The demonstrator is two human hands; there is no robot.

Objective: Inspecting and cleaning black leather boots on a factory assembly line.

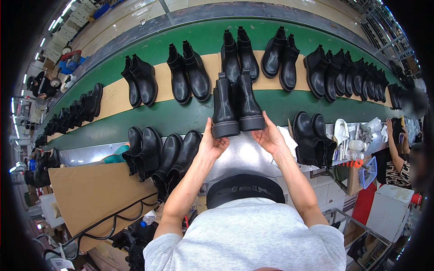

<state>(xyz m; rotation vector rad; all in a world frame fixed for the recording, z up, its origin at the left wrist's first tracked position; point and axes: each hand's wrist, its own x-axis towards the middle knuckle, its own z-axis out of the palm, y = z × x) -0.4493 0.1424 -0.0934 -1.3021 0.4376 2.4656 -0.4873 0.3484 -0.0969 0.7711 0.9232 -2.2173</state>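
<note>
A pair of black ankle boots is raised in front of me, soles toward me and pull tabs pointing away. My left hand (212, 143) grips the left boot (223, 108) at its heel end. On the other side, my right hand (271, 135) has its fingers around the heel of the right boot (247, 101). The two boots sit side by side, nearly touching. Just beyond them, another pair of black boots (231, 58) stands on a strip of brown cardboard (118, 95) along the green bench (181, 119).
Several more boot pairs (190, 74) line the cardboard on both sides. Boots lean at the near edge, left (151, 149) and right (307, 135). A cardboard sheet (90, 189) stands at lower left. A blue basket (368, 172) and a co-worker's arms (395, 144) are at right.
</note>
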